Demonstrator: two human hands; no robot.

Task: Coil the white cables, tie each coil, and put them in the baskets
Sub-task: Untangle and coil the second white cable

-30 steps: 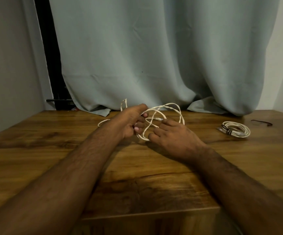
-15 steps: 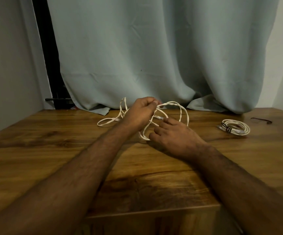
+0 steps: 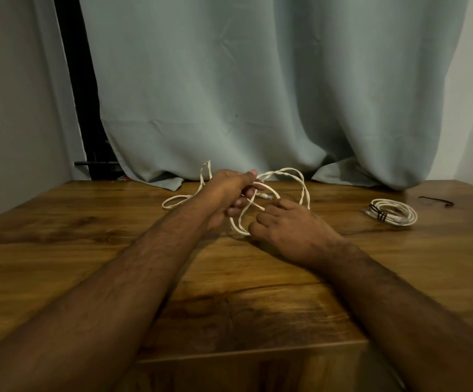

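White loose cable, mid wooden table: left hand clenched round its loops; right hand pinching a strand. Tied coil lies well right of it.

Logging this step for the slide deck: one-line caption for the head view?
Left hand grips loose white cable, right hand pinches it; tied coil lies aside.
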